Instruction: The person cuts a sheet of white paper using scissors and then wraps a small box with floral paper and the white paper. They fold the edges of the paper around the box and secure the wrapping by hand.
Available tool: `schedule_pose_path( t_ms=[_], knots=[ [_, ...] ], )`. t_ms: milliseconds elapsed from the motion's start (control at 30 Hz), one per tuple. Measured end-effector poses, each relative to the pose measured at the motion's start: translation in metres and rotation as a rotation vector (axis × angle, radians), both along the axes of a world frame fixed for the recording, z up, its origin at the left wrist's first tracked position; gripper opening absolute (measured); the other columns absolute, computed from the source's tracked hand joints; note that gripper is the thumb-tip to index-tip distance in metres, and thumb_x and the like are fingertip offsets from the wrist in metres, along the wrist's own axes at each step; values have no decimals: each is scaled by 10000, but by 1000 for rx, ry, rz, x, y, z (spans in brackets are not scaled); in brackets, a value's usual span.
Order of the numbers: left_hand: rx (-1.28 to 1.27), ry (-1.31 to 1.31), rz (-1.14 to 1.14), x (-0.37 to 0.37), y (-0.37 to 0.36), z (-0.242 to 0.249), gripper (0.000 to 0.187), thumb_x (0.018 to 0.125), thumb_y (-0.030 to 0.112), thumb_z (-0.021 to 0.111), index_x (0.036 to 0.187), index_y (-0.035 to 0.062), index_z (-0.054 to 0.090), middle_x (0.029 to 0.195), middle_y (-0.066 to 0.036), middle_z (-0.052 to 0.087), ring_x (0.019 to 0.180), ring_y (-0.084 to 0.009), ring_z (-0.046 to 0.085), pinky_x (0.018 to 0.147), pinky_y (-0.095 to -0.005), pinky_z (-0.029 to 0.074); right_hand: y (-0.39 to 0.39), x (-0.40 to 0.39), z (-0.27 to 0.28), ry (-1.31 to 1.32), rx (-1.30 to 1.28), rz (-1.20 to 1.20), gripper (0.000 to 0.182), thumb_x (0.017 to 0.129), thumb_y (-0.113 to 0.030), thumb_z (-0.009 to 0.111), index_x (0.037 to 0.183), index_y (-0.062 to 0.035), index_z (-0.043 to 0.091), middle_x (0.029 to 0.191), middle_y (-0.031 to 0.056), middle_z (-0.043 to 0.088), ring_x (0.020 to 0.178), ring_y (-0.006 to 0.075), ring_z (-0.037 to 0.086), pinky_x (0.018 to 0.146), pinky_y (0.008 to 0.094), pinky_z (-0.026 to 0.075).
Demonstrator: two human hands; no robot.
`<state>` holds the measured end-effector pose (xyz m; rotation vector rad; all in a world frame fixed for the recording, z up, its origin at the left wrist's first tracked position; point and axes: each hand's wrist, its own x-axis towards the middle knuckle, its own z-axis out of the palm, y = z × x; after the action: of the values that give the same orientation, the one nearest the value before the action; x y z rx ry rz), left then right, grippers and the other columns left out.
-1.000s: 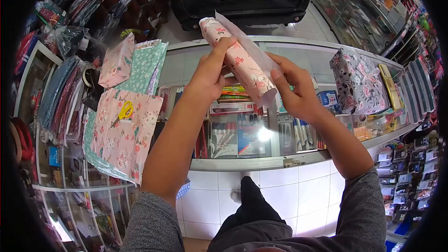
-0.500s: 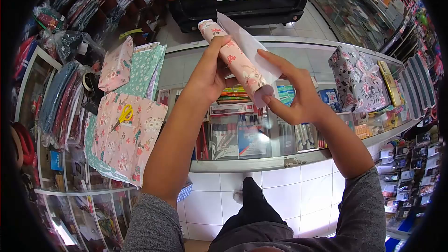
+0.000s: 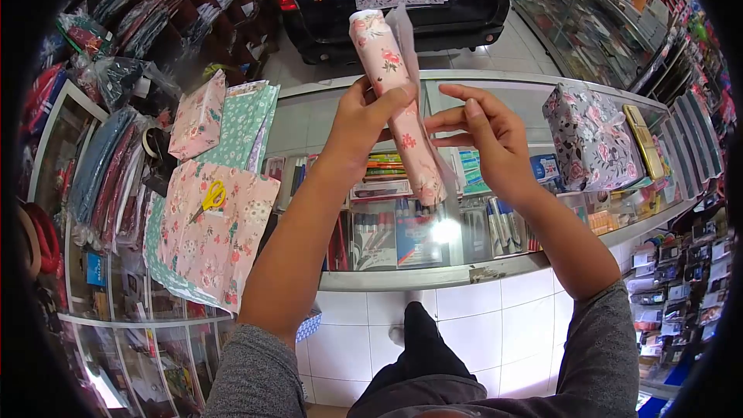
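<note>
A roll of pink floral wrapping paper (image 3: 398, 101) is held up over the glass counter, its top end leaning slightly left. Wrapped round its middle is my left hand (image 3: 362, 125), thumb across the front. A loose pale edge of the sheet stands out along the roll's right side. My right hand (image 3: 489, 138) is at that side, fingers spread, fingertips close to the loose edge and not gripping it. Yellow scissors (image 3: 211, 198) lie on a flat pink floral sheet (image 3: 220, 236) to the left.
Behind the sheet sits a pink floral wrapped box (image 3: 196, 120) near green floral paper (image 3: 246, 118). A grey floral gift box (image 3: 592, 139) with a bow stands on the glass counter (image 3: 371, 279) at right, beside a gold box (image 3: 643, 143). Pens and stationery show under the glass.
The roll has turned more upright, its lower end swinging out of my right hand. My right hand has let go and opened, while my left hand keeps its hold.
</note>
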<state>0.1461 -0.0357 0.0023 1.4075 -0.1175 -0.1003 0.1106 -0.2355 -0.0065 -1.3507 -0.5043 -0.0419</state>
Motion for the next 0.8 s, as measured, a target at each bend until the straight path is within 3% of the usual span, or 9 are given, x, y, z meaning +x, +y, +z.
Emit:
schedule_pose_path(
  t_ms=[67,100,233,433,567,633,733,800],
  knots=[
    [13,-54,-39,1,1,-2,585,879,366,735,1306,15,544,1101,-71,648,1032,-168,645,906,-355,531,-1,2,-4,-16,-28,-1,395,1087,-178,519,1436,7,520,1062,131,735,1018,173,708,859,312,595],
    [25,-107,-79,2,1,-4,588,874,338,745,1314,7,536,1103,-74,650,1028,-164,644,914,-343,525,-1,3,-8,-35,-9,22,446,1048,-166,605,1457,-7,523,1035,88,721,969,130,691,826,284,589],
    [3,-243,-140,3,-2,-7,638,839,275,799,1340,4,511,1130,-90,648,1044,-165,640,953,-332,506,3,-8,-2,-146,-159,-76,571,985,-137,695,1512,-54,493,990,25,654,900,81,632,778,253,554],
    [18,-280,-153,1,-4,-7,750,816,267,848,1402,6,459,1218,-102,617,1138,-179,619,1007,-345,490,3,-9,-1,-385,-295,-173,582,942,-46,636,1509,-49,502,966,39,642,868,95,598,720,243,516],
    [-4,-276,-169,0,-6,-6,778,815,292,863,1411,11,448,1241,-99,604,1163,-181,610,1027,-351,484,0,-9,1,-400,-309,-196,573,928,-33,604,1495,-41,516,959,60,634,862,110,594,702,248,508],
    [-27,-217,-180,-4,-9,0,1034,730,444,916,1467,-47,383,1333,-166,552,1245,-248,563,1093,-383,443,-4,-8,-1,-445,-247,-88,524,958,-43,589,1479,-32,531,931,77,635,835,120,588,683,260,501],
    [-17,-228,-200,-2,-6,-4,1075,716,505,923,1471,-38,384,1347,-156,545,1263,-244,551,1111,-383,426,-1,-10,2,-338,-144,-28,468,989,-45,578,1456,-28,556,924,88,639,808,130,588,682,266,503],
    [-24,-262,-206,0,-5,-9,1061,707,510,927,1465,-12,398,1318,-123,560,1239,-219,563,1080,-368,449,-2,-10,1,-368,-210,-69,443,1003,-52,577,1445,-26,567,932,87,640,802,126,592,684,264,508]
  ],
)
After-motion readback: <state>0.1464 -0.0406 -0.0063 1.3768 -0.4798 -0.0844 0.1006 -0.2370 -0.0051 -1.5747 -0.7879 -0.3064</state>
